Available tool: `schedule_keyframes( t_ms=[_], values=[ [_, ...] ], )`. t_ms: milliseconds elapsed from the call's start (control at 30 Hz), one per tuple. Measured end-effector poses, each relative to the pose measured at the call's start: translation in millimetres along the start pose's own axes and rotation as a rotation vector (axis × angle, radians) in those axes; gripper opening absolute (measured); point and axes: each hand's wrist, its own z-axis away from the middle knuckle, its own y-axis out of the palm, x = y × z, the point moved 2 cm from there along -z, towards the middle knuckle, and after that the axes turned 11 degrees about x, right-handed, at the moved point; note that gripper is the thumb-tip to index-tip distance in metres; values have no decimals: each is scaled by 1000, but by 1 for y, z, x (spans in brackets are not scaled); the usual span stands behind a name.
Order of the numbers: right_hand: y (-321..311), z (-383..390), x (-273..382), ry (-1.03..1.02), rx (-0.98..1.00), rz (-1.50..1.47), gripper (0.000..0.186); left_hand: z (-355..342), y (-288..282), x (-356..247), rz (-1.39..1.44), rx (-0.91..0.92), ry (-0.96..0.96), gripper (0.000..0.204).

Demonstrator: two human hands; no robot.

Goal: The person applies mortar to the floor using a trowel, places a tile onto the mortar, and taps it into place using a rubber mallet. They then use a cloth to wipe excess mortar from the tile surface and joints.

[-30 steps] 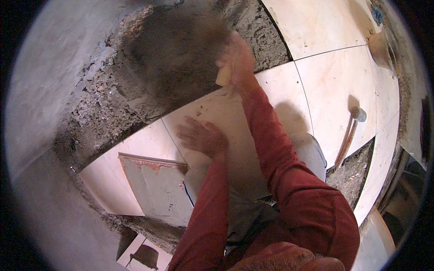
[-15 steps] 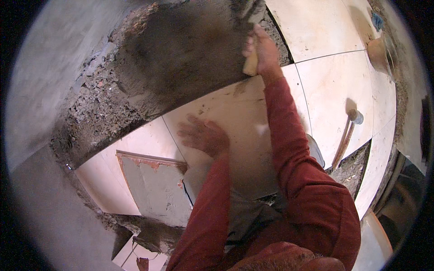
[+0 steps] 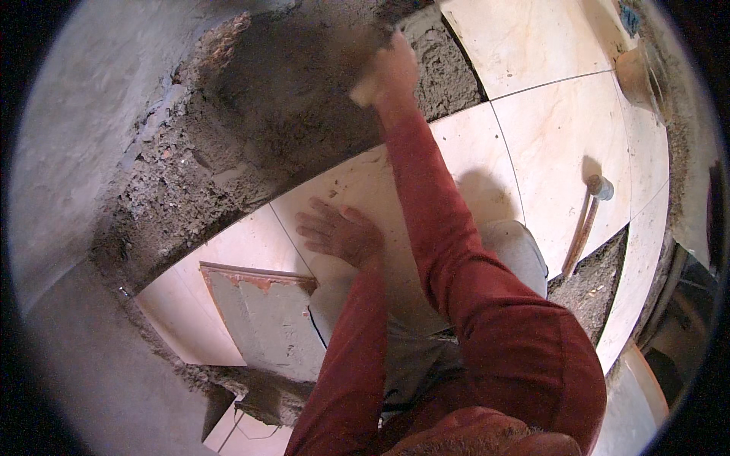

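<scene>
Dark red sleeves [image 3: 456,251]; pale cream floor tiles [image 3: 563,137] with faint pinkish veining and thin dark joints; dark grey, gritty mortar bed [image 3: 289,99]; grey slab [image 3: 266,319] edged in rusty orange; brown-handled hammer [image 3: 584,224]; pale grey trousers [image 3: 517,251].

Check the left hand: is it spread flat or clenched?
Spread flat: the left hand lies palm down on the pale floor tile, fingers apart and holding nothing.
</scene>
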Motion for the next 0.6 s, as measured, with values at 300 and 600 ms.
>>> schedule_keyframes(
  t_ms=[300,600],
  values=[
    [-23,43,138,243,160,650,24,2,-5,10,118,-35,68,77],
    [-40,0,291,714,544,2058,17,3,-2,-7,184,33,72,76]
  ],
)
